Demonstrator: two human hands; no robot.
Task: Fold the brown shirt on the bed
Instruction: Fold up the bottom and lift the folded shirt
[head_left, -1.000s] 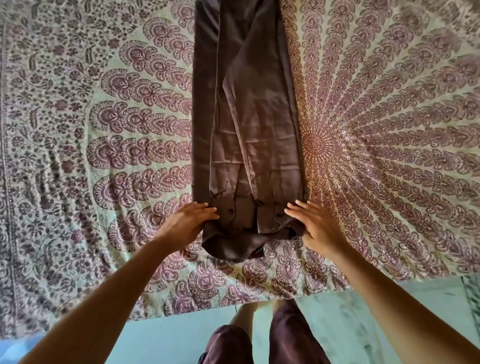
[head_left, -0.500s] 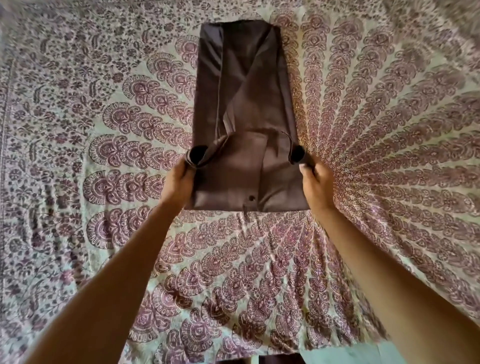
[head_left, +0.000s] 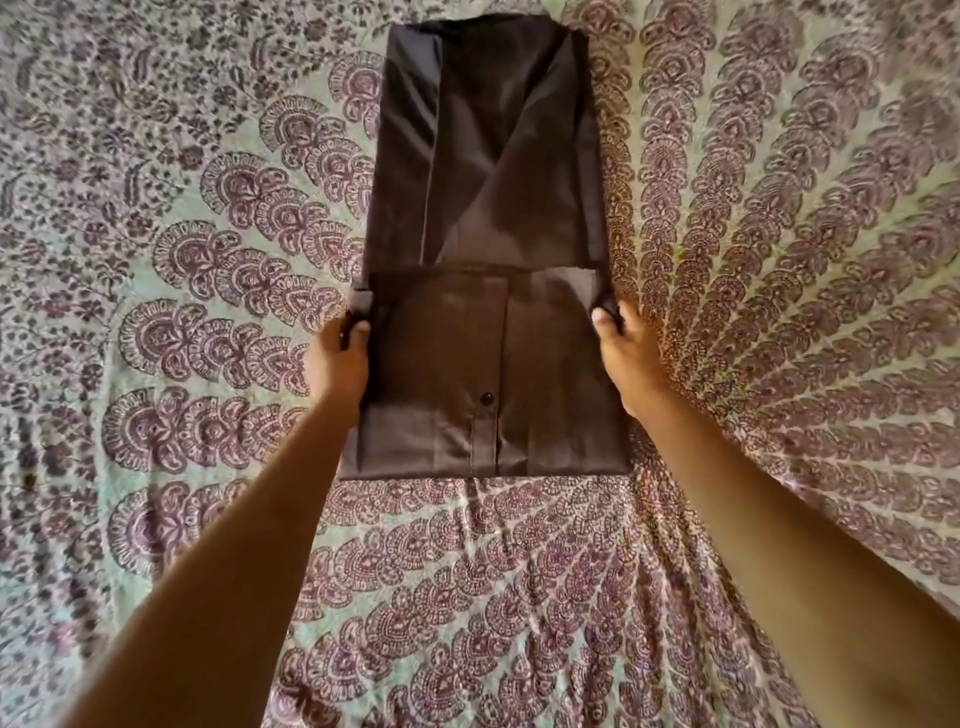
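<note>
Head view: both hands, left hand (head_left: 336, 358) and right hand (head_left: 626, 353), grip brown shirt (head_left: 488, 208).

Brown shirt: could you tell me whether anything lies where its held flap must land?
Nothing visible does: the left hand and right hand grip the brown shirt by its flap, and its far half lies bare.
</note>
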